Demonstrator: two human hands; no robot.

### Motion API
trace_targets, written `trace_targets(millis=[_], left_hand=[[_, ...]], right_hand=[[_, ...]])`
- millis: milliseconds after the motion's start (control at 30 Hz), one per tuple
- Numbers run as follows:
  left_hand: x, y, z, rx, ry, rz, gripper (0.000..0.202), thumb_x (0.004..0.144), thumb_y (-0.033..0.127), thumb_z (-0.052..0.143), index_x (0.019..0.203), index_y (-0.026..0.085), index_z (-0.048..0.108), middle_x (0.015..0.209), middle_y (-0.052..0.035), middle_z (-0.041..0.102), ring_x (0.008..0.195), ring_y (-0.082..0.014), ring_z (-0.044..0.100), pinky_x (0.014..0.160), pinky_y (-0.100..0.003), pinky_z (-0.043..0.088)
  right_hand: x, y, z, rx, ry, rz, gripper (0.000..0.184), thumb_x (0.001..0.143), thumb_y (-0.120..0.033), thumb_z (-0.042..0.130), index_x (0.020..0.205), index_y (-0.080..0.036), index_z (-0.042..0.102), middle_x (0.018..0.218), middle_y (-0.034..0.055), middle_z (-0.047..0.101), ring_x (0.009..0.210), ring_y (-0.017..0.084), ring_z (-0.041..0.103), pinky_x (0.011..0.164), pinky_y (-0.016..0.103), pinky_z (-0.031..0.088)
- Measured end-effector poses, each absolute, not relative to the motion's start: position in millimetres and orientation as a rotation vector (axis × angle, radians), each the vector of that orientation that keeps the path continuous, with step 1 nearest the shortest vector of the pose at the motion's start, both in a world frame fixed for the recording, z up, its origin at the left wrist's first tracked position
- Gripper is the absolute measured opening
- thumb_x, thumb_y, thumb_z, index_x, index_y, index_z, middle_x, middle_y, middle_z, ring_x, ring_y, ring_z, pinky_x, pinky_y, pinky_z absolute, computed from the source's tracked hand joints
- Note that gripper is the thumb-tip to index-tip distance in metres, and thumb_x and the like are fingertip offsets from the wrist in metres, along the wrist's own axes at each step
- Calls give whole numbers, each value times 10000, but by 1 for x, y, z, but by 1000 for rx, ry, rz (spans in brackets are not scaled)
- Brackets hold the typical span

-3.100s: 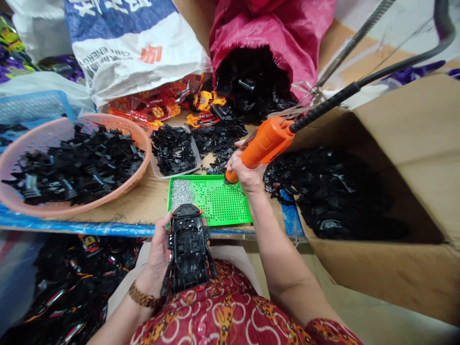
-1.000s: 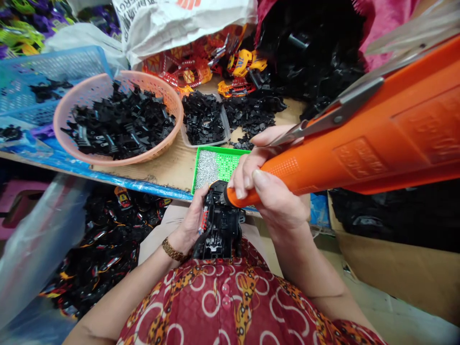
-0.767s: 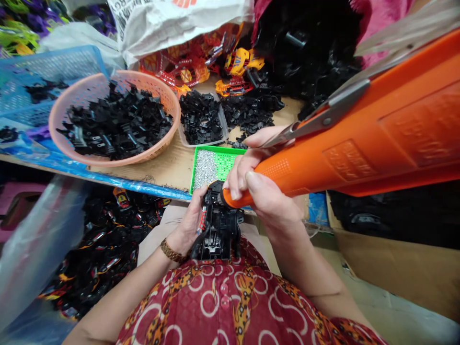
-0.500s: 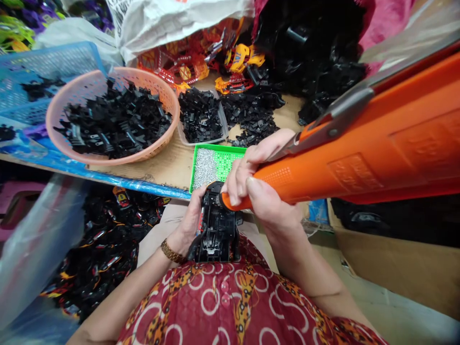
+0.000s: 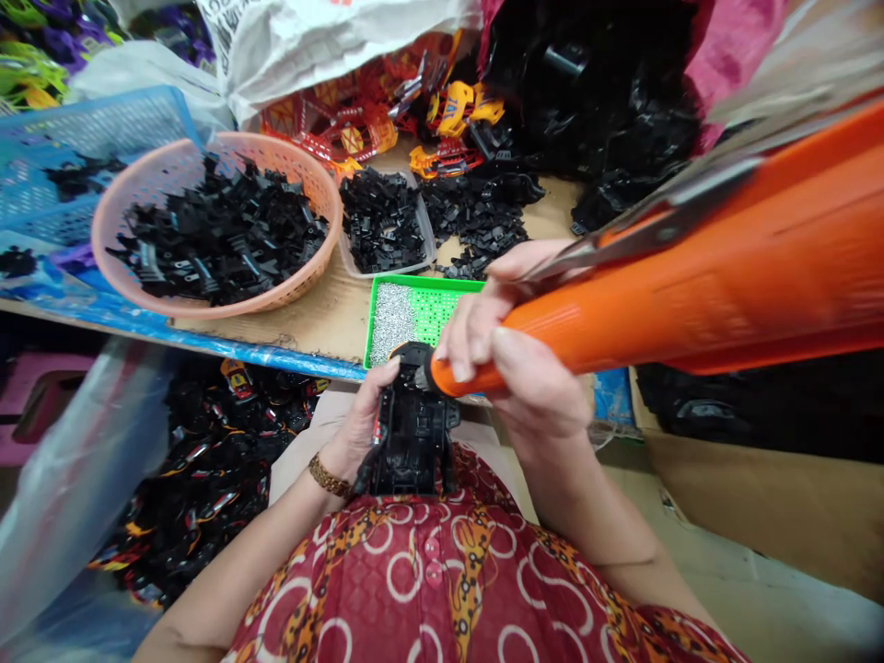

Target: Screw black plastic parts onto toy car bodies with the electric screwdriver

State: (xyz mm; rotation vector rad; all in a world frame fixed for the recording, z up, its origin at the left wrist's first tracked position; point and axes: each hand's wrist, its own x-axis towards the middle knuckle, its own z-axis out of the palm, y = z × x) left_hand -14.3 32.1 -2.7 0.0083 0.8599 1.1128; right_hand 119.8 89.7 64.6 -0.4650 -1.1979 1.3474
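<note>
My left hand (image 5: 360,425) grips a black toy car chassis (image 5: 412,433), underside up, over my lap. My right hand (image 5: 517,361) is wrapped around a big orange electric screwdriver (image 5: 691,276), which slants in from the upper right. Its tip rests on the front end of the chassis. A metal lever along the tool's top lies under my index finger. Just beyond the chassis, on the table edge, sits a green perforated tray (image 5: 432,308) with a heap of small silver screws (image 5: 392,318).
A pink basket (image 5: 276,157) of black parts stands at the left with a blue basket (image 5: 103,129) behind it. A clear tub (image 5: 385,226) and loose black pieces lie mid-table. Orange car bodies, a white sack and a red sack lie behind. A cardboard box (image 5: 773,506) is right; assembled cars are piled below left.
About three seconds ago the screwdriver tip was at the green tray; it has come down onto the chassis. Over the last second both hands hold nearly still, the tool shifting slightly.
</note>
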Motion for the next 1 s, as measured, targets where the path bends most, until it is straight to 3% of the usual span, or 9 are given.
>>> trace_targets(millis=[100,233,367,567,767,1000], left_hand=[[-22,35,-8,14,780,1030,312,754,477,766,835,176,755,627,-24,729,498,-204,666,476,-298,569],[-29,37,-10,34,631,889,538,739,630,737,999,160,755,704,-80,748,500,-214,655,441,-303,535],[-29,37,-10,62,599,910,582,724,617,759,1080,156,736,783,-83,746,544,-211,677,480,-308,563],[-28,33,-5,51,655,1039,635,744,599,746,1179,137,716,920,-99,764,671,-218,705,578,-326,595],[-32,37,-2,121,628,1117,579,809,615,681,1149,148,731,868,-82,735,660,-193,678,561,-292,563],[-44,43,-8,79,639,1167,594,858,606,633,1187,120,724,886,-94,759,694,-193,702,646,-307,599]], right_hand=[[127,91,91,-396,-1185,1264,294,785,-332,839,993,-290,634,581,-98,524,398,103,502,432,282,479],[137,91,117,-496,-1152,1229,245,787,-374,816,895,-265,624,575,-95,546,408,101,500,429,296,464],[142,99,98,-598,-1148,1086,289,738,-294,840,959,-290,653,583,-92,574,415,111,488,437,304,448],[150,119,55,-734,-1137,1000,330,727,-343,884,970,-278,671,630,-65,601,478,131,563,508,309,504],[159,136,53,-814,-1137,936,383,661,-364,928,912,-304,646,659,-81,611,508,132,585,566,324,548],[167,149,35,-855,-1183,854,347,674,-434,890,942,-345,688,627,-95,626,472,110,549,521,310,535]])
